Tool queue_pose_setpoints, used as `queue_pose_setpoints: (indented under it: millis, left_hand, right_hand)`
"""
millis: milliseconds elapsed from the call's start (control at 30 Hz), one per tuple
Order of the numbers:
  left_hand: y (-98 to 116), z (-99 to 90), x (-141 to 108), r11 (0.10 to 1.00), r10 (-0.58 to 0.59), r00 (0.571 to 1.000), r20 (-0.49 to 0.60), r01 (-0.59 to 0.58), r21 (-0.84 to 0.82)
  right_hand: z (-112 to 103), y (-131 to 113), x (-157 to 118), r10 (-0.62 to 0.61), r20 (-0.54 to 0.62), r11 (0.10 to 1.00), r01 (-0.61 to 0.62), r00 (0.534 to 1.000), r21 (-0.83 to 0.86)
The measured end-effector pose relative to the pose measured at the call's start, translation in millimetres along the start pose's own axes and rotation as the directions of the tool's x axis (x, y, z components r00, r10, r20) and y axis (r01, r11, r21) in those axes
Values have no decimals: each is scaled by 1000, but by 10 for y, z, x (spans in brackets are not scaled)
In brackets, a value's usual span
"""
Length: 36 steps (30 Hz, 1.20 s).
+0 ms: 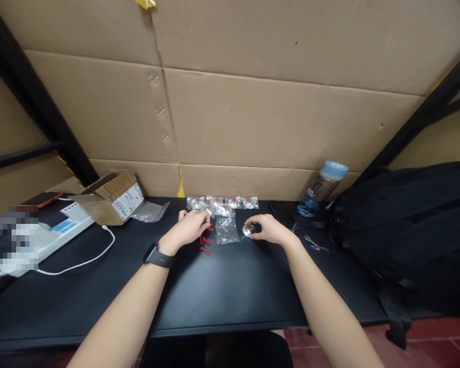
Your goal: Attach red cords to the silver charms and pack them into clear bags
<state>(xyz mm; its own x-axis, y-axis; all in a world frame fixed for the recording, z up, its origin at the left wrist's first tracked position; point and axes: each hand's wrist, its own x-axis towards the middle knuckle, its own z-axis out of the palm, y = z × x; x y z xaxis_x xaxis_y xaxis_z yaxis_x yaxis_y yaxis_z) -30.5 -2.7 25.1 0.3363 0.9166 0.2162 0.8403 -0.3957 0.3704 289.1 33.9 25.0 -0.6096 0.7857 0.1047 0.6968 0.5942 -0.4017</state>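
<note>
My left hand [189,228], with a dark watch on the wrist, has its fingertips pinched together at a small red cord loop [210,228]. More red cord loops [205,250] lie on the table just below it. My right hand [269,230] grips a shiny, round, silver-coloured object [248,230] by its right side, low over the table. Between the hands lies a flat clear plastic bag [227,229]. Behind it, several round items in clear packets with red marks [233,202] stand in a row along the cardboard wall.
On the left are an opened cardboard box [113,197], a crumpled plastic bag [150,210] and a white power strip [67,227] with a white cable [88,267]. On the right stand a blue-lidded bottle [322,188] and a black backpack [414,230], near a small beaded strap [317,247].
</note>
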Motion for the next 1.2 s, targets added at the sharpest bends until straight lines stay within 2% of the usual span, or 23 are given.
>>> queue_pose_setpoints:
  millis: [100,267,367,500,600,733,833,933,1067,1200]
  left_hand:
    - [84,-89,-4,999,25,1000,-14,-26,-42]
    - [138,-170,-14,1000,-11,996,83,13,-24]
    - [124,-187,-16,998,-52,992,112,55,-24]
    - [86,-200,-19,998,-58,994,93,60,-27]
    - [94,-197,-15,997,-14,999,31,17,-79]
    - [207,-143,10,962,46,996,-76,-65,-265]
    - [318,-59,32,895,-3,986,-166,-71,-441]
    - [394,30,48,835,-38,971,-235,-98,-542]
    - [444,115,61,800,-20,951,-309,-170,-575]
    - [501,139,55,838,-57,919,-391,-169,-520]
  right_hand:
    - [-1,-4,11,2,-3,1000,-2,1000,26]
    - [-38,23,4,-11,-8,997,11,1000,75]
    - [-71,3,-8,-28,-53,993,34,998,113]
    - [-116,-94,-19,-56,-131,984,77,990,162]
    - [-129,-200,-16,-79,-186,971,118,979,209]
    - [-56,-346,21,-67,-300,931,168,951,323]
    - [62,-467,63,-23,-378,854,214,926,474]
    - [172,-597,95,22,-423,763,259,906,593]
    - [265,-724,112,56,-448,694,288,892,660]
    - [320,-761,123,74,-465,658,307,882,687]
